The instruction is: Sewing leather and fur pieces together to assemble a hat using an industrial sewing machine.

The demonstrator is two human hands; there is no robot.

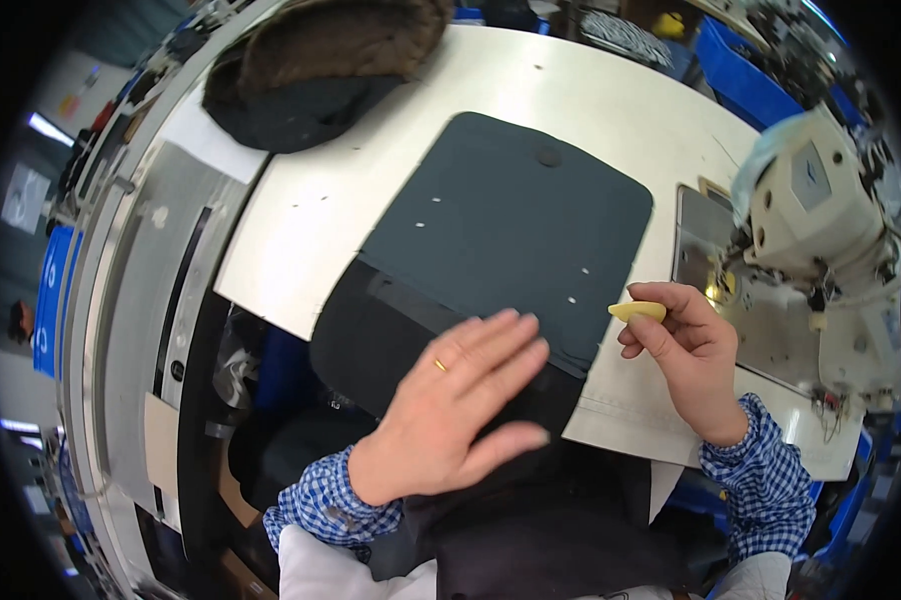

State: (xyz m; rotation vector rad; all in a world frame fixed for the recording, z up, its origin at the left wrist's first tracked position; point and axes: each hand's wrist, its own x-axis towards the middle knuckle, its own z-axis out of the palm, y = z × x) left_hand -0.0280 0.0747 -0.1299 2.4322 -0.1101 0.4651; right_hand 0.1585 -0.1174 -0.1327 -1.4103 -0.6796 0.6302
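Between the thumb and fingers of my right hand [686, 340] is a thin yellow piece of tailor's chalk [638, 311], held just off the right edge of the fabric. My left hand [461, 405], with a gold ring, is spread palm down over the near part of a dark fabric panel [511, 220]. Whether its palm presses on the cloth cannot be told. The panel lies flat, dark green-grey at the far part and black at the near part [361, 330]. Several small white marks show on it, and a round dark spot [548, 156] sits near its far edge.
A sewing machine [806, 200] stands at the right on a metal plate. A heap of dark brown and black cloth [321, 70] lies at the far left of the white table [301, 230]. Blue bins [741, 75] are at the back right; a grey metal rail structure [161, 260] runs along the left.
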